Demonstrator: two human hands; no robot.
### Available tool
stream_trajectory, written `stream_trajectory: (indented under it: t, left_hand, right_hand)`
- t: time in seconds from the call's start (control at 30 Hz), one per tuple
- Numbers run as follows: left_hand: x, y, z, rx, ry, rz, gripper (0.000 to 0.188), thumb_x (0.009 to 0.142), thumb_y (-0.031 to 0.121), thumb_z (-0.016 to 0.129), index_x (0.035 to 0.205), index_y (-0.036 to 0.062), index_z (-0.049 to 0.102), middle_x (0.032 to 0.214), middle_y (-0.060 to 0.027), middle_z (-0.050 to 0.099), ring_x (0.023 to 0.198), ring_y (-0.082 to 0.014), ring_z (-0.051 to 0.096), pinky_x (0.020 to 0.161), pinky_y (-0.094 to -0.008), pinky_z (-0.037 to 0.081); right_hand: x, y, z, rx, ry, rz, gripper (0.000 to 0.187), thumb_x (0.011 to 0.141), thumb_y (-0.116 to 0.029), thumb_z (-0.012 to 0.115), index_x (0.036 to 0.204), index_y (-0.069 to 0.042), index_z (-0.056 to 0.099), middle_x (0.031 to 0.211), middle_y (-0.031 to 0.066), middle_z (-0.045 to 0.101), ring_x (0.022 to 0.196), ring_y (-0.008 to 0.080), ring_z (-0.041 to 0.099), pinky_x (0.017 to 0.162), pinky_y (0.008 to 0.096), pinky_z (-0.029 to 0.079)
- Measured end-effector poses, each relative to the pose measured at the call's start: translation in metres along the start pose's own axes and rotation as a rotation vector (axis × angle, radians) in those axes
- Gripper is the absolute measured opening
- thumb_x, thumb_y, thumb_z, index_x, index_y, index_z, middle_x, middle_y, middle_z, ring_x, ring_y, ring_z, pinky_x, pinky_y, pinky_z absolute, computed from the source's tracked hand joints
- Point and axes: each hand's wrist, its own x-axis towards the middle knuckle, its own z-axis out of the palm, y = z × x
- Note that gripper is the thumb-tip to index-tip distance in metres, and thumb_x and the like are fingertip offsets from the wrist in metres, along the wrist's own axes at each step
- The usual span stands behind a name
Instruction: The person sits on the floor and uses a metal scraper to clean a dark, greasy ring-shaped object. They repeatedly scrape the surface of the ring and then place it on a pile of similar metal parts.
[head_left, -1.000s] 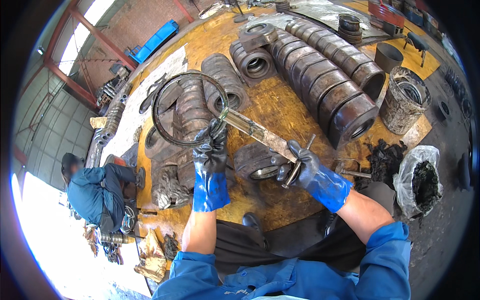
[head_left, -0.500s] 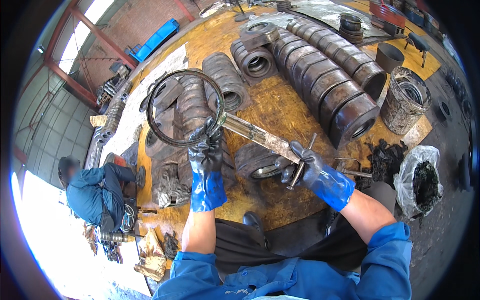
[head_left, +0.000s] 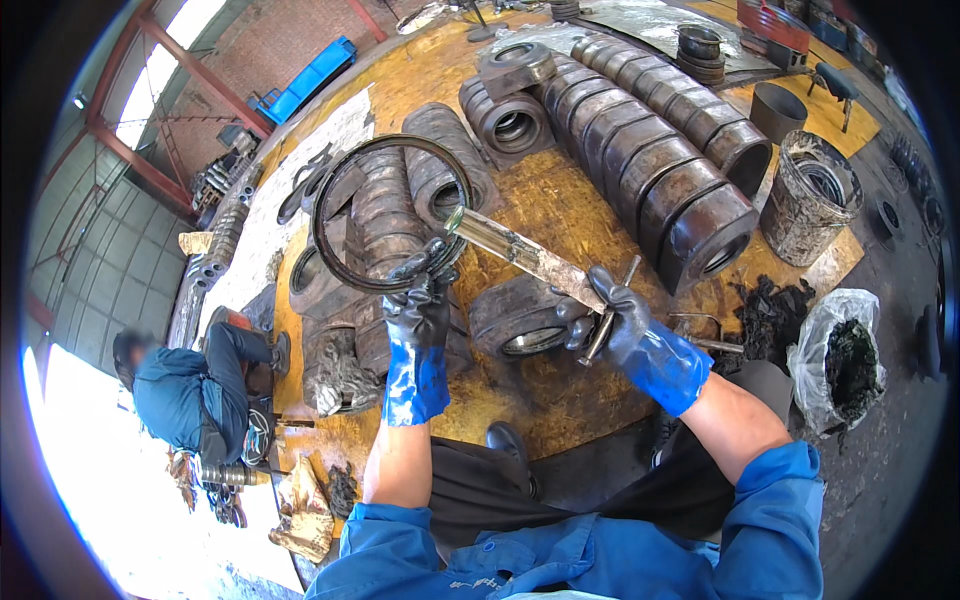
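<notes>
In black and blue rubber gloves, both my hands are raised over the stained yellow floor. My left hand (head_left: 418,295) is closed on the lower right part of a large, thin dark metal ring (head_left: 318,225), held up with its opening facing me. My right hand (head_left: 618,318) grips a long tool (head_left: 510,248) with a shiny, tube-like far end and a metal crossbar at the handle. Its exact kind is unclear. The tool's far end overlaps the ring's right side; whether they touch, I cannot tell. Below and between my hands lies a thick dark round part (head_left: 515,320).
Rows of heavy ring-shaped metal parts (head_left: 640,165) lie ahead. To the right stand a grimy bucket (head_left: 805,205) and a clear plastic bag (head_left: 870,310) of black greasy matter, beside dark rags (head_left: 770,325). A person in blue (head_left: 180,390) sits at the left.
The ring and my left hand have shifted a little to the right. The tool's far end now overlaps the ring's right side more. My right hand has barely moved.
</notes>
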Motion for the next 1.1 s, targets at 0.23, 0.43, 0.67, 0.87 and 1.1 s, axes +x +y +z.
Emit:
stream_trajectory:
  t: [0.23,0.43,0.67,0.87,1.1]
  left_hand:
    - [0.003,-0.016,0.001,-0.445,0.001,-0.061,0.023,0.094,0.007,0.060,0.115,-0.0010,0.058,0.118,-0.0172,0.064,0.101,-0.0246,0.065,0.078,-0.0353,0.057]
    - [0.001,-0.034,-0.003,-0.196,-0.032,0.004,0.027,0.092,0.006,0.062,0.117,-0.0011,0.056,0.124,-0.0190,0.061,0.106,-0.0274,0.063,0.083,-0.0377,0.058]
    - [-0.004,-0.029,-0.016,-0.348,-0.045,-0.032,0.027,0.092,0.010,0.063,0.116,-0.0010,0.056,0.122,-0.0182,0.062,0.107,-0.0283,0.063,0.086,-0.0395,0.056]
    - [-0.005,-0.004,-0.011,0.044,-0.121,-0.043,0.017,0.088,0.015,0.065,0.103,0.0060,0.066,0.099,-0.0102,0.069,0.089,-0.0289,0.065,0.079,-0.0360,0.051]
    - [-0.012,-0.009,-0.019,-0.685,-0.294,-0.402,0.019,0.094,0.008,0.060,0.110,-0.0013,0.063,0.119,-0.0209,0.064,0.105,-0.0283,0.064,0.083,-0.0405,0.055]
  right_hand:
    - [-0.003,-0.004,-0.005,0.026,0.037,0.060,0.053,0.098,-0.045,0.045,0.125,0.000,0.054,0.091,0.0181,0.070,0.060,0.0232,0.063,0.062,0.0396,0.053]
    - [-0.003,-0.004,-0.013,0.003,0.100,0.056,0.053,0.099,-0.044,0.043,0.124,0.000,0.055,0.089,0.0166,0.070,0.060,0.0229,0.062,0.061,0.0395,0.052]
    - [-0.003,-0.007,-0.001,-0.041,0.146,-0.055,0.052,0.095,-0.044,0.049,0.122,0.001,0.057,0.087,0.0148,0.070,0.061,0.0224,0.063,0.058,0.0393,0.052]
    - [-0.009,-0.021,-0.006,-0.080,0.044,-0.137,0.058,0.084,-0.044,0.062,0.121,0.001,0.057,0.087,0.0132,0.069,0.061,0.0195,0.064,0.057,0.0353,0.052]
    - [-0.021,-0.044,-0.010,-0.174,0.011,-0.138,0.060,0.081,-0.050,0.065,0.118,-0.004,0.058,0.082,0.0101,0.066,0.058,0.0177,0.063,0.055,0.0361,0.054]
